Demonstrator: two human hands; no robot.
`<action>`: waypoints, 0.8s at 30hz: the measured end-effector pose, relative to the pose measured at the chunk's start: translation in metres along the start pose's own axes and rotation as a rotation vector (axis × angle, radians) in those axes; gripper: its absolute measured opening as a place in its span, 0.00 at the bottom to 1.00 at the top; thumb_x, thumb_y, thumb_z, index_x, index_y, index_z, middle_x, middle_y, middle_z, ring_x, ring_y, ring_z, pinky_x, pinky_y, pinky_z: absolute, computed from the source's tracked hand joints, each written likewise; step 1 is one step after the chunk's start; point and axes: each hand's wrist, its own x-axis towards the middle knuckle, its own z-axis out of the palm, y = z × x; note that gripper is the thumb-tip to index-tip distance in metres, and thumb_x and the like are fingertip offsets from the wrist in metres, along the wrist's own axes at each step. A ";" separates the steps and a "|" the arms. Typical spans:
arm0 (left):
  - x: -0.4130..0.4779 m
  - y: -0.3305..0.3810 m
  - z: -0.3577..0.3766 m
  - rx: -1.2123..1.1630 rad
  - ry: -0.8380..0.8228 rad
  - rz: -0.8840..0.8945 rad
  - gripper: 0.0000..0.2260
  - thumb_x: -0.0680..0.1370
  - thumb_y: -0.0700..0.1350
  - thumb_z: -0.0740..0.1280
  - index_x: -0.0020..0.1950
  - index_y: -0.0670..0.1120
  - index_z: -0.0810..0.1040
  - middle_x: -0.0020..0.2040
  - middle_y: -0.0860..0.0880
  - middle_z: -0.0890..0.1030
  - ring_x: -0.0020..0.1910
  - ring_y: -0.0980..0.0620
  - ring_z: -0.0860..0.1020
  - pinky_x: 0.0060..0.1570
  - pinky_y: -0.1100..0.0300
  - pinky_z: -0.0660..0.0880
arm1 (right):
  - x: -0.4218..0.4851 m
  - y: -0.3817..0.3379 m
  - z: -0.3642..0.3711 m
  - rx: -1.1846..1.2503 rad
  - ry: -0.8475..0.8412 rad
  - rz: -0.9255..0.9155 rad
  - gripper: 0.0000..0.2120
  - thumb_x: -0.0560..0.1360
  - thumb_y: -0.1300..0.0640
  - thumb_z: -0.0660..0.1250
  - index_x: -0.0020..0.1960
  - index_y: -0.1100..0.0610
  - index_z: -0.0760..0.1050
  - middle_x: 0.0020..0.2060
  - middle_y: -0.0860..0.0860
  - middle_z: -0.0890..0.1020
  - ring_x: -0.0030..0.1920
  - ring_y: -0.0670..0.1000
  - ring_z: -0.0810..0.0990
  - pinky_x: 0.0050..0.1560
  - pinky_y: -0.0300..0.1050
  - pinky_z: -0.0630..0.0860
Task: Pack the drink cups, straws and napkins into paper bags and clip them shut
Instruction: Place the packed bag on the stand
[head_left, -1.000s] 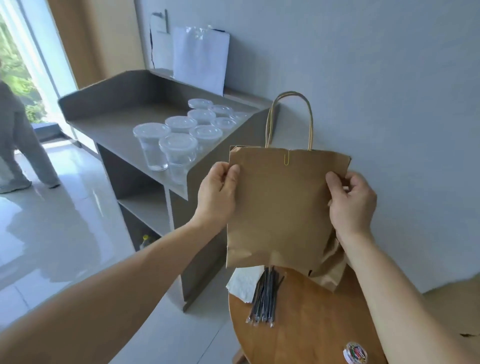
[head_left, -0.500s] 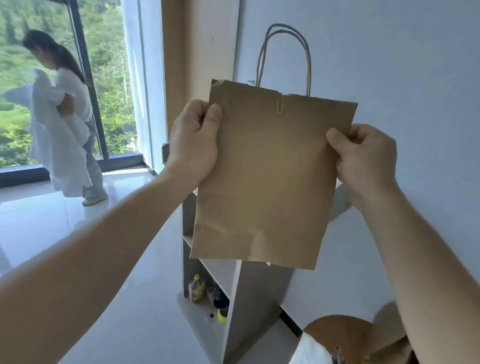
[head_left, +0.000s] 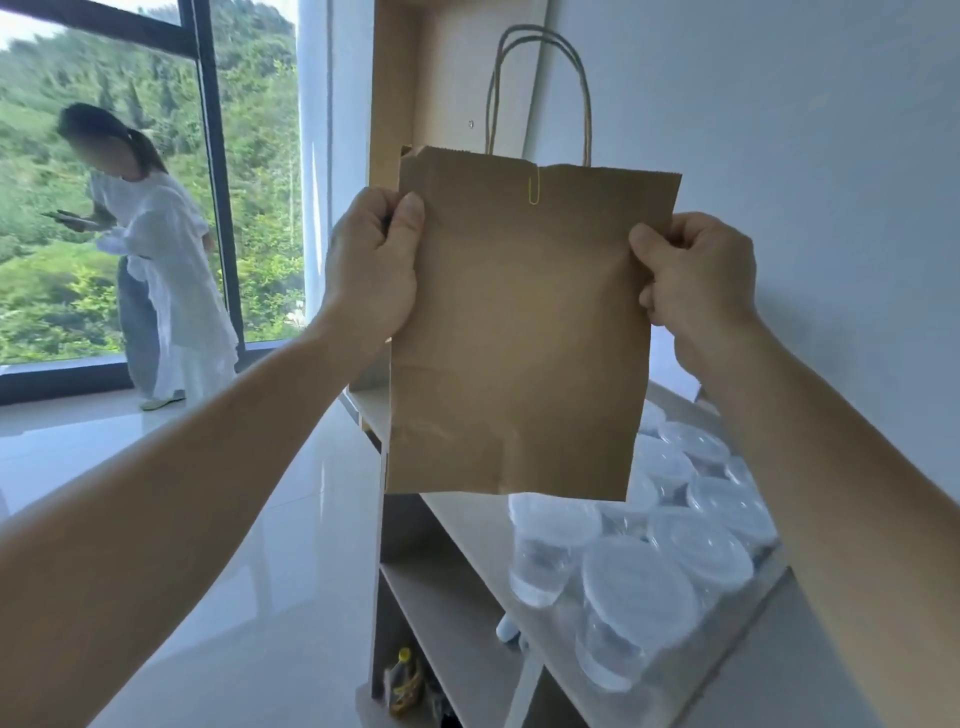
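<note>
I hold a flat brown paper bag (head_left: 524, 332) upright in the air in front of me. My left hand (head_left: 374, 265) pinches its left edge near the top, and my right hand (head_left: 691, 275) pinches its right edge. A yellow paper clip (head_left: 533, 187) sits on the bag's top edge, just left of the twisted paper handles (head_left: 540, 88). Below the bag, several clear lidded drink cups (head_left: 639, 597) stand on a grey counter (head_left: 467, 525). No straws or napkins are in view.
The counter has open shelves below, with a bottle (head_left: 400, 680) on the lowest one. A grey wall (head_left: 805, 156) runs along the right. At the far left a person (head_left: 156, 260) in white stands by a large window, across a glossy white floor (head_left: 234, 545).
My view has swung left and up, away from the round wooden table, which has left the frame. The bag stays held by both hands, now above the counter's cups.
</note>
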 end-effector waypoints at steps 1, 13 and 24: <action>0.011 -0.011 0.001 0.010 -0.013 0.009 0.12 0.80 0.52 0.62 0.37 0.55 0.70 0.29 0.63 0.72 0.28 0.64 0.68 0.27 0.71 0.64 | 0.011 0.004 0.011 -0.008 -0.005 0.007 0.08 0.77 0.55 0.67 0.39 0.53 0.75 0.31 0.48 0.77 0.20 0.44 0.72 0.30 0.43 0.72; 0.135 -0.158 0.021 0.118 -0.393 0.113 0.16 0.79 0.48 0.68 0.32 0.54 0.69 0.27 0.57 0.72 0.27 0.66 0.70 0.30 0.71 0.66 | 0.136 0.099 0.153 -0.054 -0.034 0.272 0.05 0.82 0.58 0.61 0.54 0.59 0.73 0.42 0.52 0.77 0.29 0.49 0.78 0.32 0.46 0.78; 0.197 -0.275 0.076 0.346 -0.542 0.014 0.18 0.79 0.49 0.67 0.31 0.50 0.67 0.27 0.54 0.70 0.29 0.56 0.68 0.28 0.67 0.63 | 0.238 0.236 0.278 -0.055 -0.093 0.417 0.09 0.83 0.57 0.55 0.55 0.61 0.71 0.44 0.55 0.75 0.35 0.54 0.77 0.36 0.50 0.79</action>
